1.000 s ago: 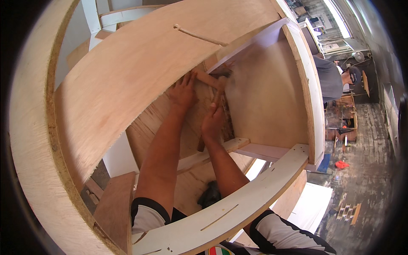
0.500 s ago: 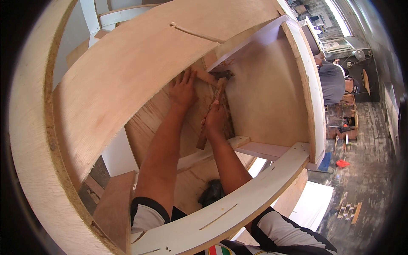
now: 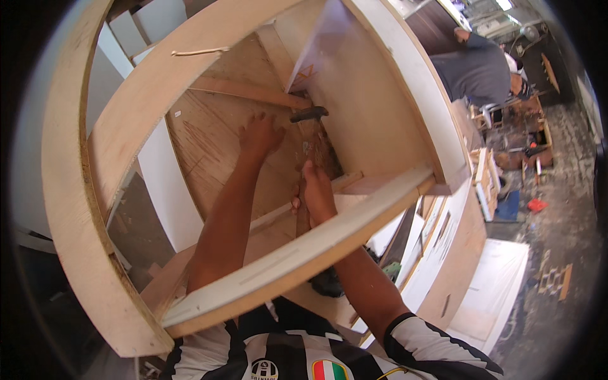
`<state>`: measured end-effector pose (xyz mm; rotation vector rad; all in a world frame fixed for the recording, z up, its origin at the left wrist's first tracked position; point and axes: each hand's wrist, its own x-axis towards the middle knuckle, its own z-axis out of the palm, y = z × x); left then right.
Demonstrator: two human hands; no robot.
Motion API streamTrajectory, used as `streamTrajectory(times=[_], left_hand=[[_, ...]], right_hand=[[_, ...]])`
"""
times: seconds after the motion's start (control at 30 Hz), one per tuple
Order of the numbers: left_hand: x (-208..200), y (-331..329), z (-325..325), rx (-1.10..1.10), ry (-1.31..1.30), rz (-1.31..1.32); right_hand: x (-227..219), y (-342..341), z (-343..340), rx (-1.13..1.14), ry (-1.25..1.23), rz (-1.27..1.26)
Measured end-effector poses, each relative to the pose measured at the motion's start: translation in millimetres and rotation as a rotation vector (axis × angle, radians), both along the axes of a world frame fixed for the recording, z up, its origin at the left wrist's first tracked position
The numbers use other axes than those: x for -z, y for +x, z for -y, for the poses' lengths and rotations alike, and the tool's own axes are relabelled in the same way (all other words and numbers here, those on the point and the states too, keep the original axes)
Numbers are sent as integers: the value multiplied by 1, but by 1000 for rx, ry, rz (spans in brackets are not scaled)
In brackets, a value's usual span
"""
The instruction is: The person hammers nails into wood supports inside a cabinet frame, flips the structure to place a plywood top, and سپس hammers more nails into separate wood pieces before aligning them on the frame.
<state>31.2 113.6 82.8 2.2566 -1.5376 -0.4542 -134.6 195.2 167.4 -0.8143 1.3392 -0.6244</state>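
My right hand (image 3: 315,193) is wrapped round the wooden handle of a hammer (image 3: 309,114). Its dark head is up near the end of a wooden strip (image 3: 253,90), close to the inner corner of a curved wooden frame (image 3: 304,256). Whether the head touches the strip I cannot tell. My left hand (image 3: 261,135) has its fingers spread and holds nothing. It is over the plywood panel (image 3: 212,145) inside the frame, a little below the strip; contact with the panel is unclear. Both forearms reach in past the frame's near white rail.
A curved plywood side (image 3: 69,164) bounds the frame on the left, and a pale panel (image 3: 380,107) on the right. Beyond it, a person in a dark shirt (image 3: 475,73) bends over. A red item (image 3: 537,204) and slatted wood pieces (image 3: 555,280) lie on the floor.
My view has shifted, showing more of the frame's inside. My left hand has come away from the strip, fingers spreading. The hammer, earlier slanted with its head in the corner, now shows its head crosswise.
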Motion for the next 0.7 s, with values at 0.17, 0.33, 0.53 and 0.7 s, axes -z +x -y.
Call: streamTrajectory(times=[0.17, 0.33, 0.53, 0.7], left_hand=[[-53, -40, -82, -36, -121, -438], [-60, -96, -159, 110, -433, -504], [-18, -167, -238, 266, -259, -797], [-5, -214, -280, 611, -276, -781]], right_hand=[[-18, -45, -45, -80, -66, -64], [-26, -105, -78, -151, -4, 3], [-18, -163, -163, -104, -73, -22], [-9, -202, -232, 156, -49, 54]])
